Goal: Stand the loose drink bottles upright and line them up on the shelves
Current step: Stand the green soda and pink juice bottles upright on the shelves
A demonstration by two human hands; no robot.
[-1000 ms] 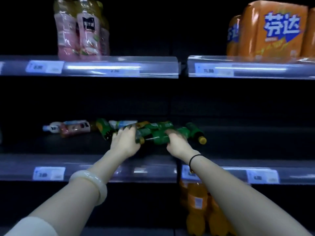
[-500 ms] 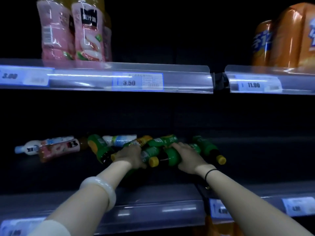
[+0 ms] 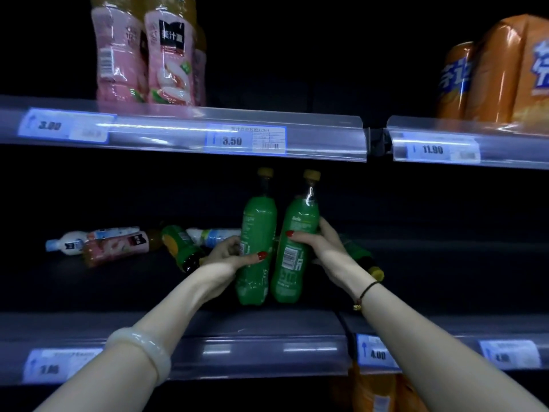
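Observation:
Two green bottles with yellow caps stand upright side by side on the middle shelf (image 3: pixel 267 325). My left hand (image 3: pixel 228 257) grips the left green bottle (image 3: pixel 257 224) around its middle. My right hand (image 3: pixel 320 245) grips the right green bottle (image 3: pixel 298 215). Behind them several bottles lie on their sides: a green one (image 3: pixel 179 246), a white and blue one (image 3: pixel 215 235), a pink one (image 3: pixel 116 248), a white one (image 3: pixel 69 243), and another green one (image 3: pixel 362 257) partly hidden by my right wrist.
The upper shelf (image 3: pixel 184 135) carries upright pink juice bottles (image 3: pixel 145 60) and, to the right, orange soda packs (image 3: pixel 499 72). Clear price strips run along the shelf fronts. Orange bottles (image 3: pixel 377 391) stand on the shelf below. The right half of the middle shelf is dark.
Both hands have lifted a green bottle each out of the lying pile and turned them upright, caps up. The camera has come closer to the shelf.

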